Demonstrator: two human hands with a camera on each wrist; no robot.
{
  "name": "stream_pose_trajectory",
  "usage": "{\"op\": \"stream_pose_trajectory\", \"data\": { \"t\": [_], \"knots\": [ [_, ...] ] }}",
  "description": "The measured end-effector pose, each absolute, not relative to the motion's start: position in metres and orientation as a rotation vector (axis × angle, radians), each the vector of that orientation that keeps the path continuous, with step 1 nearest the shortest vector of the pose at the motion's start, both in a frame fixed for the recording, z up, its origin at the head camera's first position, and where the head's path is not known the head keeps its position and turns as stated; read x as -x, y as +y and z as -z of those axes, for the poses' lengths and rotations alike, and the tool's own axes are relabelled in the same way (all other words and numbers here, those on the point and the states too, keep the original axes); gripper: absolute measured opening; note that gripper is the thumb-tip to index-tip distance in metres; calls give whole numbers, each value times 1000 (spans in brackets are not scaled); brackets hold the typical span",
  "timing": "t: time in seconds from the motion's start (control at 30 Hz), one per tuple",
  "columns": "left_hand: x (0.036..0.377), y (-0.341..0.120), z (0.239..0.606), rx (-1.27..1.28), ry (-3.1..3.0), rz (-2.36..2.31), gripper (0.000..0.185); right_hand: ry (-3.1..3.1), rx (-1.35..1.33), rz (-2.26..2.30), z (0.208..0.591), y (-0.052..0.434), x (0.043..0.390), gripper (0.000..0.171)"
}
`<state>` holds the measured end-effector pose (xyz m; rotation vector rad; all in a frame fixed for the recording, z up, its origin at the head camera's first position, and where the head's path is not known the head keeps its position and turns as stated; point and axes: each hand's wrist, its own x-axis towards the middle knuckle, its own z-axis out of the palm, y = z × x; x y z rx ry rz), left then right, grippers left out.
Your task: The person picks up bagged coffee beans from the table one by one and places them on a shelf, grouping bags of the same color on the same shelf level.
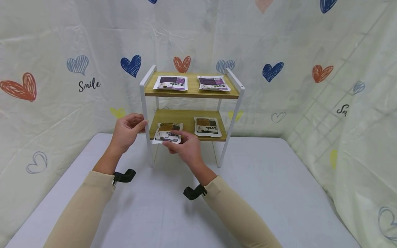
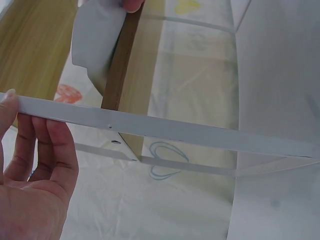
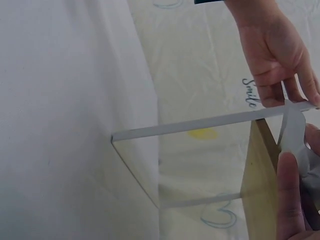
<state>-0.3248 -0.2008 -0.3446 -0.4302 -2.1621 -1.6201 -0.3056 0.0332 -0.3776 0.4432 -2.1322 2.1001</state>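
A small two-tier shelf with wooden boards and a white frame [image 1: 241,90] stands on the white-covered table. My left hand [image 1: 127,132] grips its front left upright [image 2: 175,129] between thumb and fingers, just above the lower board. At the left of the lower board [image 1: 189,115], my right hand [image 1: 188,147] pinches a brown-and-white pouch [image 1: 165,133] by its near right side. The pouch overhangs the board's front edge, and its pale back [image 3: 294,127] shows in the right wrist view. A matching brown pouch [image 1: 207,126] lies flat to the right.
Two purple-and-white pouches, a left one [image 1: 171,83] and a right one [image 1: 214,83], lie on the top board [image 1: 192,93]. Behind the shelf hangs a pale curtain [image 1: 198,38] printed with hearts. White cloth [image 1: 248,193] covers the table around the shelf's feet.
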Motion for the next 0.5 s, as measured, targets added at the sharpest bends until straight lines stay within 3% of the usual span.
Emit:
{"op": "stream_pose_trajectory", "data": {
  "t": [0.5],
  "knots": [
    [324,-200,346,424,-2159,1621,36,-2159,-453,-2003,379,37,303,40]
  ]
}}
